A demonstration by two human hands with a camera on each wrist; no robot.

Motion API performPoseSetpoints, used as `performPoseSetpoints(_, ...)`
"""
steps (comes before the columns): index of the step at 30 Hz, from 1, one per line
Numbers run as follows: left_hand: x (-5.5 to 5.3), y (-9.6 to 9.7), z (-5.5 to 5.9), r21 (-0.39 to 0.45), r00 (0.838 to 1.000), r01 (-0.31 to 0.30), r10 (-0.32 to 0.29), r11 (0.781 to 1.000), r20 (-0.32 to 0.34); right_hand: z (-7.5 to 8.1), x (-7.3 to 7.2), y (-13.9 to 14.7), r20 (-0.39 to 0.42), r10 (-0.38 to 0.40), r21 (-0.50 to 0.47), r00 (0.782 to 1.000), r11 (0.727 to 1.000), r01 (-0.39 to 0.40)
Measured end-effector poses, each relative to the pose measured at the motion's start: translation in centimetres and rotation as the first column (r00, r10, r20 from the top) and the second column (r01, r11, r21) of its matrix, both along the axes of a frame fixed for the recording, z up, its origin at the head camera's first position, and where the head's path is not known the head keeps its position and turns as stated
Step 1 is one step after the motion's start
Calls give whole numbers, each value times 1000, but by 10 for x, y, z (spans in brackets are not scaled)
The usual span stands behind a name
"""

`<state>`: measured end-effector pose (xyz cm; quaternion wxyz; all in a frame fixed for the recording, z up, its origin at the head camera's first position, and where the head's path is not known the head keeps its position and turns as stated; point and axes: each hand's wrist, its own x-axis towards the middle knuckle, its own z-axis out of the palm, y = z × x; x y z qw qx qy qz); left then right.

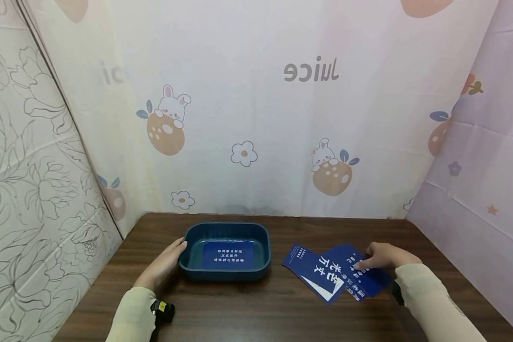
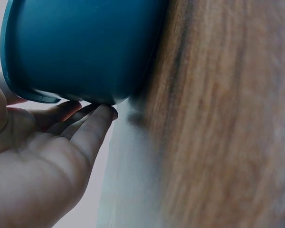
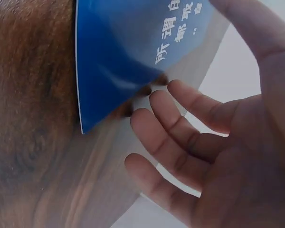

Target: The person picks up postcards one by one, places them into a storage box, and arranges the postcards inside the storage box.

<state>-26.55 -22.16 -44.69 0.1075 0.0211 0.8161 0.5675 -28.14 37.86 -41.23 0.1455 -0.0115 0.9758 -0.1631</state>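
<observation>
A dark teal plastic tub (image 1: 224, 275) stands on the table, with a blue card (image 1: 228, 255) printed in white lying flat inside. My left hand (image 1: 164, 263) holds the tub's left side; in the left wrist view the fingers (image 2: 92, 128) press its outer wall and the thumb reaches the rim. To the right, several overlapping blue cards with white print lie fanned on the table. Over the rightmost card (image 1: 372, 282) is my right hand (image 1: 391, 255), its thumb at the card's face. In the right wrist view the fingers (image 3: 152, 135) are apart, beyond the card's edge.
The dark brown wooden table (image 1: 256, 313) reaches back to a patterned curtain (image 1: 256, 109). More curtain hangs along the left and right sides. A bare stretch of tabletop lies between the tub and the fanned cards.
</observation>
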Motion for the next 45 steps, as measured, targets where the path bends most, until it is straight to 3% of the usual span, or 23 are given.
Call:
performPoseSetpoints(9,-1,-1,1,9,1000,6,-6,1000,-4,-10,-5,2,17,-63,-44,998,997,64)
performPoseSetpoints(26,0,0,1,24,1000,-3,3,1000,7,-15,-9,5,52,-43,-182,998,982,52)
performPoseSetpoints(35,-1,-2,0,15,1000,-2,2,1000,-2,-16,-6,2,63,-77,-224,995,971,89)
performPoseSetpoints(45,-1,-2,1,35,1000,18,-18,999,1,-15,1,3,-3,-6,-282,1000,959,5)
